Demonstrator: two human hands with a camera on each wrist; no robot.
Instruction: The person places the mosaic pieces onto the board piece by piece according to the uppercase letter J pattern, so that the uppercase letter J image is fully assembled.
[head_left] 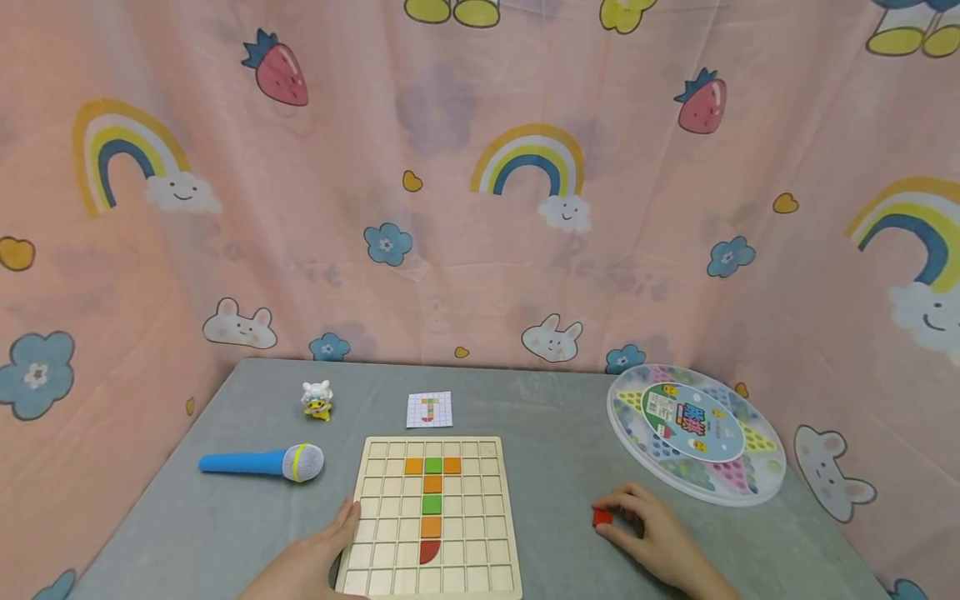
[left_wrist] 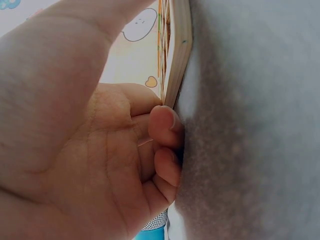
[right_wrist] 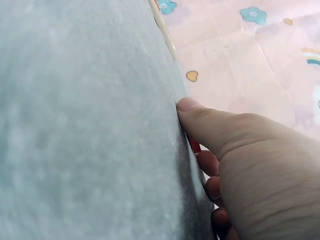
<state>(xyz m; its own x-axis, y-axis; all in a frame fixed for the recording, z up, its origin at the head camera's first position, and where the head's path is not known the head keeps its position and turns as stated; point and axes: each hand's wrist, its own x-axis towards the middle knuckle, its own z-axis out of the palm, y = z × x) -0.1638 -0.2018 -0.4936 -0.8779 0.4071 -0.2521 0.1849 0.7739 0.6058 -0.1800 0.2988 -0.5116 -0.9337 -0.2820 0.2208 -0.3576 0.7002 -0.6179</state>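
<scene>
A square wooden grid board lies on the table with orange, green and red tiles set in a T-like column. At its foot sits a red quarter-round tile. My left hand holds the board at its lower left corner, fingers along the left side and thumb by the near edge; in the left wrist view two fingertips curl beside the board's edge. To the right of the board, my right hand pinches a small red block between thumb and forefinger, low at the table; mostly hidden in the right wrist view.
Behind the board lies a small pattern card. A blue toy microphone and a small figurine are at the left. At the back right rests a round game board in clear wrapping. A pink printed curtain surrounds the table.
</scene>
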